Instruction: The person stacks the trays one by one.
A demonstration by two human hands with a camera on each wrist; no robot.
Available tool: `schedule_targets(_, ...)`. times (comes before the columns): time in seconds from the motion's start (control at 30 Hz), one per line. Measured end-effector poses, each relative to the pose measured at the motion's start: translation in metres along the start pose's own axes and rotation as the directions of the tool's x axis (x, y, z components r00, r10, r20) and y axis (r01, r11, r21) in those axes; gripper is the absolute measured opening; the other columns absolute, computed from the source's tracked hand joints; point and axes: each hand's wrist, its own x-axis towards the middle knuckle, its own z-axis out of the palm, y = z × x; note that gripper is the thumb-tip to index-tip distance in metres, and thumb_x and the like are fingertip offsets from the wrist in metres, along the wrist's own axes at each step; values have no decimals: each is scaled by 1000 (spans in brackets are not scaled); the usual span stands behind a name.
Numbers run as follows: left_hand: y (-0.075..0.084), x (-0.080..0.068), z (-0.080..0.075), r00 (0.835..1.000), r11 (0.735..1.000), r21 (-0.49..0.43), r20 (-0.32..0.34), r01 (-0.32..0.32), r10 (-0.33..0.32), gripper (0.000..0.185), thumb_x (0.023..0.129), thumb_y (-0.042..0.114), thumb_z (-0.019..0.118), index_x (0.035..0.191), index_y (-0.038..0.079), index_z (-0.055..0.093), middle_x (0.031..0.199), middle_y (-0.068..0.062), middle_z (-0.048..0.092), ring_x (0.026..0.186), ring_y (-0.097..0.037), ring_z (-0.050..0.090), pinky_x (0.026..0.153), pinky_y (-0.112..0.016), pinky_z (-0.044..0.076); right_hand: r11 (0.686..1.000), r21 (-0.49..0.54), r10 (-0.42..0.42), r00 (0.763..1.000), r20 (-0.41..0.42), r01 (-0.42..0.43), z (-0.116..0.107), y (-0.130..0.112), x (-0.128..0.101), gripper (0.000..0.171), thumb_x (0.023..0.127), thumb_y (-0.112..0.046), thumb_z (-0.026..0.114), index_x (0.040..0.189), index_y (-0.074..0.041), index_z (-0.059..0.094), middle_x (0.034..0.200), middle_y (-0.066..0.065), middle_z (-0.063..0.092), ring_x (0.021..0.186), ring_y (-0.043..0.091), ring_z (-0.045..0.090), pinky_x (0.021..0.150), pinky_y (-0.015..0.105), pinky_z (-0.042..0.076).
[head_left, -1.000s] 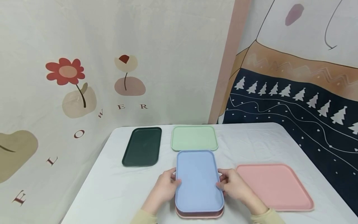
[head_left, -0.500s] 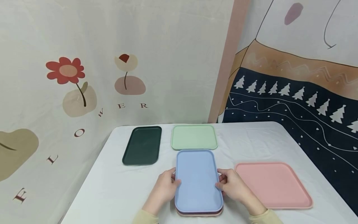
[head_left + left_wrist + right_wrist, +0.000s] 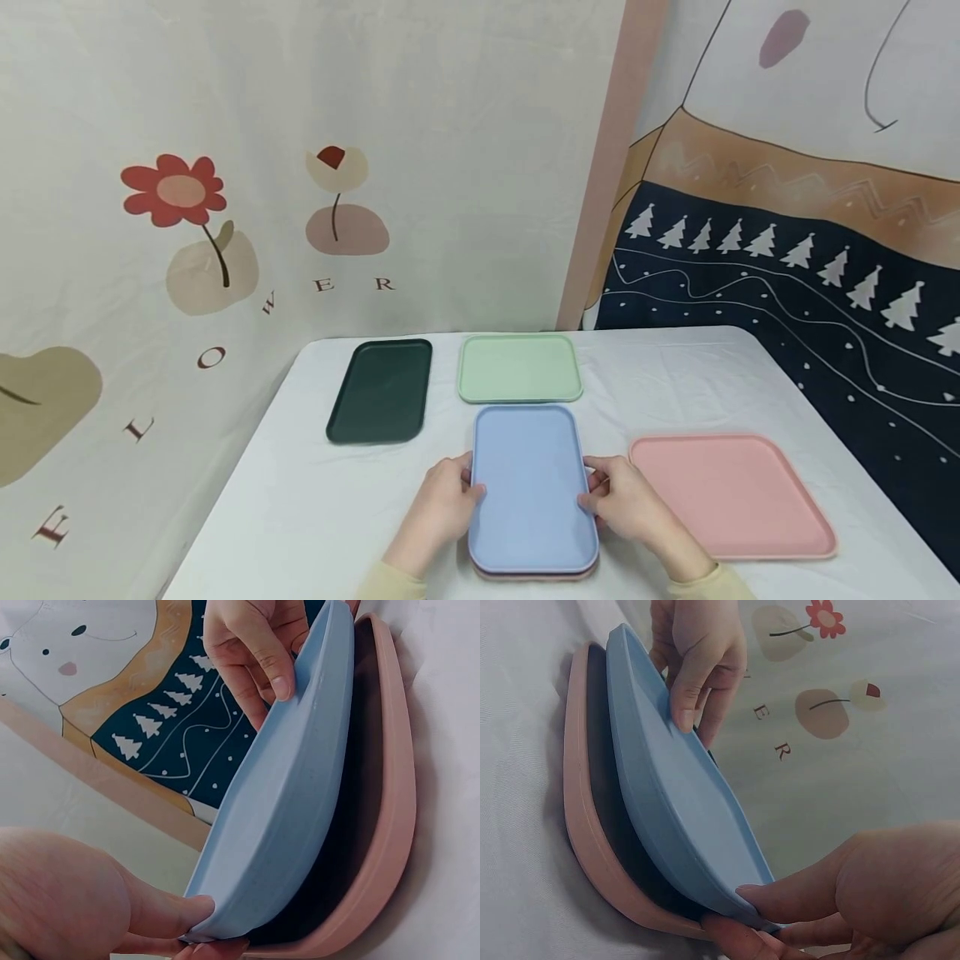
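A light blue tray (image 3: 531,487) lies lengthwise at the near middle of the table, over a small pink tray (image 3: 534,576) of which only the near rim shows. My left hand (image 3: 459,492) grips the blue tray's left long edge and my right hand (image 3: 596,493) grips its right long edge. In the left wrist view the blue tray (image 3: 292,787) is raised a little above the pink tray (image 3: 394,787), with a dark gap between them. The right wrist view shows the same gap between blue tray (image 3: 675,795) and pink tray (image 3: 581,817), with thumbs on the blue rim and fingers beneath.
A dark green tray (image 3: 381,390) lies at the back left and a light green tray (image 3: 520,367) just beyond the blue one. A larger pink tray (image 3: 731,494) lies to the right. A white cloth (image 3: 300,500) covers the table; printed fabric hangs behind.
Both hands keep their hold on the blue tray. It has sunk slightly over the small pink tray, and less of that tray's near rim shows.
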Motion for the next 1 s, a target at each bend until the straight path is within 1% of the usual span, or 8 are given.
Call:
schedule_targets(0.2,1,-3,0,1000,998,52,-18,-18,19,50,94,3,74,138,-14,60,89,-4,59,82,-17,55,74,-37,51,1000,7,5,1000,8,-5,1,0,1,62,83,16,71,137,31,44,85,11,54,71,22,59,52,38,60)
schedule_targets(0.33,0,-4,1,1000,998,67,-16,-14,15,47,94,4,74,136,-13,62,88,-3,55,82,-18,51,73,-36,48,1000,4,-1,1000,20,1,1,1,1,62,83,16,72,137,31,45,85,11,54,70,22,59,52,37,59)
schedule_targets(0.43,0,-3,1,1000,998,69,-12,-14,15,41,94,4,74,131,-9,66,87,-2,54,81,-17,50,71,-35,46,1000,3,-4,1000,21,4,0,2,1,61,83,16,73,136,31,45,85,12,53,71,22,59,52,37,59)
schedule_targets(0.53,0,-3,1,1000,997,72,-13,-22,23,31,93,4,74,123,-5,71,85,-2,54,80,-17,50,69,-34,45,1000,2,-2,1000,14,2,0,3,1,61,83,16,73,136,31,46,85,12,54,71,22,59,52,37,59)
schedule_targets(0.63,0,-2,1,1000,997,74,-10,-13,13,28,93,4,75,119,-3,71,86,-3,53,80,-17,49,69,-34,44,1000,-8,6,1000,7,-6,0,2,1,61,82,16,73,136,30,47,85,11,54,71,22,60,52,36,59)
schedule_targets(0.83,4,-4,1,1000,996,89,-4,28,-28,37,93,5,75,127,-6,69,89,-4,54,84,-19,49,73,-38,46,1000,-19,22,1000,7,-22,0,2,1,61,82,16,73,136,30,47,86,12,55,72,22,59,53,36,59)
schedule_targets(1.0,7,-4,3,998,993,99,-9,62,-61,49,94,7,75,137,-13,61,93,-6,55,88,-21,51,80,-44,49,999,-31,19,1000,0,-19,1,3,1,61,82,17,73,135,30,47,85,12,55,71,22,60,53,36,59)
